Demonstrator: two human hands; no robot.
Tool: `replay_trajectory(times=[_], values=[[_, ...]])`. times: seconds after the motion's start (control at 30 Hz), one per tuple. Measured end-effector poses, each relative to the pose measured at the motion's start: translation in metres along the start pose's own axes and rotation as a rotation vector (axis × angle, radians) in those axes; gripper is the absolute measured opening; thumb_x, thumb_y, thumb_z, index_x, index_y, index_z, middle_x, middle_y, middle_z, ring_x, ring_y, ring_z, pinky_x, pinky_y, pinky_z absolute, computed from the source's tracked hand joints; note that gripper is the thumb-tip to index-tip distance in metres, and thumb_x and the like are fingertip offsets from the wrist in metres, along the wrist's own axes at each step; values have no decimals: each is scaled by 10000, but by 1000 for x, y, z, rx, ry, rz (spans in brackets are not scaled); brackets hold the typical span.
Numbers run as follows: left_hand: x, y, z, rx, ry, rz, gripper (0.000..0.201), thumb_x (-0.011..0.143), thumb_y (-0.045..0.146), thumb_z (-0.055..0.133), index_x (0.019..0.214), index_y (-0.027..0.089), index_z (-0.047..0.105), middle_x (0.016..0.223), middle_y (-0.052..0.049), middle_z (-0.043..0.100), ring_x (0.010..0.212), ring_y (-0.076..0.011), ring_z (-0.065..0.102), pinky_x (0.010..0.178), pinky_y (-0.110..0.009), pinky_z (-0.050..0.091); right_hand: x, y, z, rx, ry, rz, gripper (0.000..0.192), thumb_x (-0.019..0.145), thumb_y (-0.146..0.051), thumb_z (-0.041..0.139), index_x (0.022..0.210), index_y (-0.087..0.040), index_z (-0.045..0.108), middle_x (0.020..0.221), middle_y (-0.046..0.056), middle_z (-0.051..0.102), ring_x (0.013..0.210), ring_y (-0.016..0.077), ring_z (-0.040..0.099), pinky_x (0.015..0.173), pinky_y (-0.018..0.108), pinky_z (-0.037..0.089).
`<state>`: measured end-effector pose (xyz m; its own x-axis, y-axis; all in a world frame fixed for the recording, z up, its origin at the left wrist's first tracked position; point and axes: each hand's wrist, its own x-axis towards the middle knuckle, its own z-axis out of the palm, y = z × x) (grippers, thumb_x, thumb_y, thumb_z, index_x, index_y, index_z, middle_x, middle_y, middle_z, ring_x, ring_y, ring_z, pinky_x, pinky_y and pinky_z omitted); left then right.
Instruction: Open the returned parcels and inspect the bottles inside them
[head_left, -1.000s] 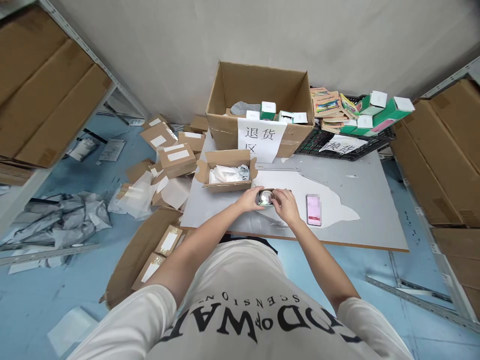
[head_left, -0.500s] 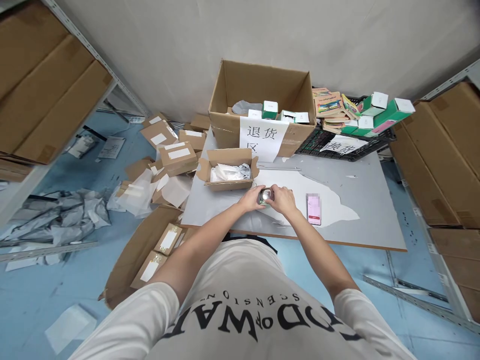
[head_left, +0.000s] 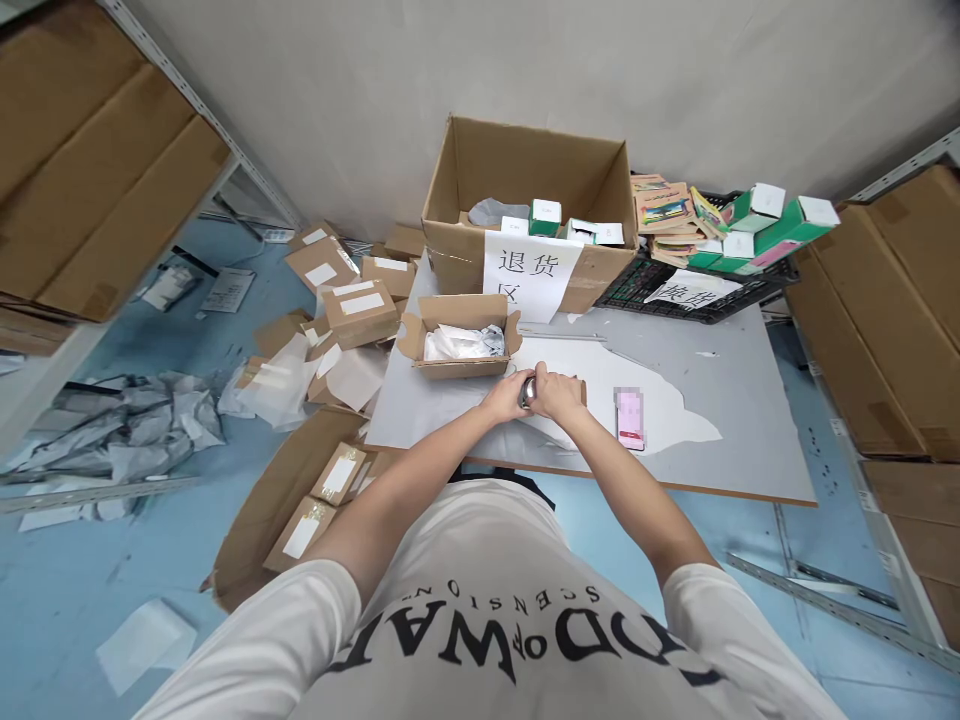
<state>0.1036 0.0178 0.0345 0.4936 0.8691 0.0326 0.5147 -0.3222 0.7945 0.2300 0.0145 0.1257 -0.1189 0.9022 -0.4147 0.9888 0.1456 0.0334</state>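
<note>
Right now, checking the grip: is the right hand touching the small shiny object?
Touching. The head view shows the right hand wrapped over the small shiny object, with the left hand holding its other side.

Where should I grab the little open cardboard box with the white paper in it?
Probably by its two long side walls, coming down from above. The small open cardboard box lies flat on the table with its flaps folded out, and crumpled white packing fills the middle, so the outer walls are the firm part. Its near side is free; the big carton stands behind it.
</note>
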Motion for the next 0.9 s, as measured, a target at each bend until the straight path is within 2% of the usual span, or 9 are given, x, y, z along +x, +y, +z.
replay_trajectory(times=[0.07,0.27,0.43,0.7,0.8,0.9], values=[[0,-1,0,-3,9,-1,782,592,223,757,1289,138,414,1240,-146,565,1140,-294,559,966,-405,454,2,-1,-2,13,-12,3,473,769,-313,605,1164,-147,404,959,163,686,913,298,662,742,372,441],[0,-2,0,4,-3,0,798,569,202,761,1287,143,416,1268,-146,549,1154,-299,550,975,-414,450,11,3,2,25,-58,35,646,686,-484,692,1158,-179,376,1003,157,682,924,308,668,748,376,462],[0,-2,0,-15,-10,11,828,555,208,780,1296,175,411,1294,-136,537,1181,-306,535,993,-434,436,12,9,3,39,-59,21,631,666,-427,700,1152,-194,371,1006,142,683,906,303,671,731,366,460],[-4,-1,3,10,10,-16,808,577,249,769,1295,181,404,1280,-134,545,1162,-307,547,963,-430,451,-4,9,-6,51,5,-18,600,695,-397,656,1204,-220,394,965,109,682,867,305,658,684,340,441],[-6,1,3,30,8,-61,806,596,268,758,1311,195,392,1281,-125,541,1151,-316,554,929,-426,471,-11,14,-14,39,66,-75,622,728,-411,619,1279,-248,383,1036,111,651,892,304,645,702,339,435],[-5,3,2,45,9,-83,808,601,279,762,1315,194,395,1288,-124,532,1152,-322,553,925,-423,475,-14,27,-24,11,91,-258,661,759,-429,589,1357,-273,355,1102,112,608,902,288,633,720,325,426]])
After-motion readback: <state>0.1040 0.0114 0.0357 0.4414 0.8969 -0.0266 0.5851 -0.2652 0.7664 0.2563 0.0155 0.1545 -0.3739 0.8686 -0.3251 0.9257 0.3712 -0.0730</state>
